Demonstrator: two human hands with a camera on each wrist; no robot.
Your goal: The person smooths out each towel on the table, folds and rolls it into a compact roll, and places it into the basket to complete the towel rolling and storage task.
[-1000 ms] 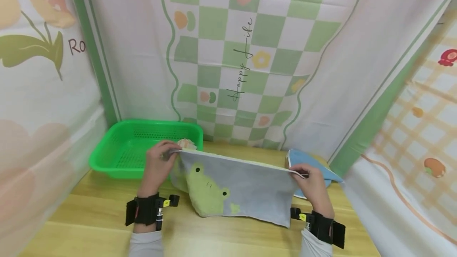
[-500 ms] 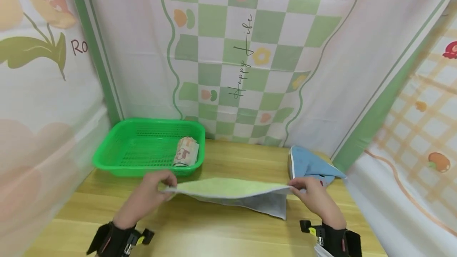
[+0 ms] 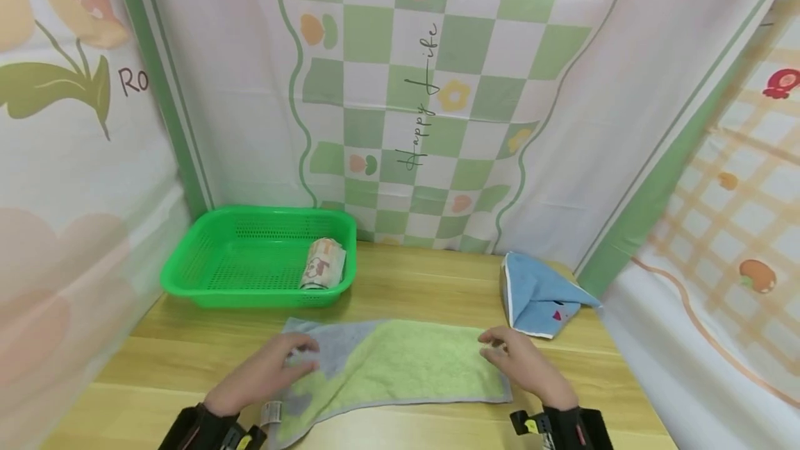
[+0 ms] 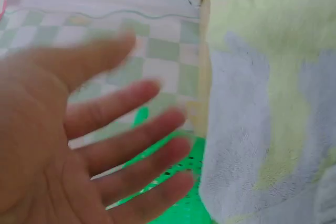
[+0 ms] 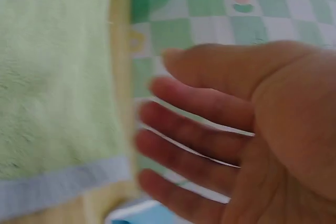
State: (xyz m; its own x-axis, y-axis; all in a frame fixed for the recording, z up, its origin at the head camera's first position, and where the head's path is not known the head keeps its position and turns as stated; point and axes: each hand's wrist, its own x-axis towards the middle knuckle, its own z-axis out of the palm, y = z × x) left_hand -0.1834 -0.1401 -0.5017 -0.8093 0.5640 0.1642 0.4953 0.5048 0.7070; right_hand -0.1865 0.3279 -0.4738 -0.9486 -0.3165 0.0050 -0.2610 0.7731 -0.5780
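Note:
A green and grey towel (image 3: 419, 363) lies spread on the wooden table in front of me, its front left corner with a white label (image 3: 271, 412) nearest me. Above its left part hovers my left hand (image 3: 271, 370), empty; the left wrist view shows its fingers (image 4: 142, 129) spread and relaxed beside the towel (image 4: 241, 103). My right hand (image 3: 528, 363) is over the towel's right end, also holding nothing. In the right wrist view its fingers (image 5: 194, 129) are loosely extended next to the towel (image 5: 58, 77).
A green plastic basket (image 3: 250, 297) stands at the back left with a rolled, patterned cloth (image 3: 323, 264) inside. At the back right lies a crumpled blue cloth (image 3: 540, 294) with white edging. Printed curtains (image 3: 412, 89) surround the wooden table (image 3: 431, 276).
Both hands held the towel raised by its edge, then lowered it toward me and let go. The towel now lies on the table, and the rolled cloth in the basket is fully visible.

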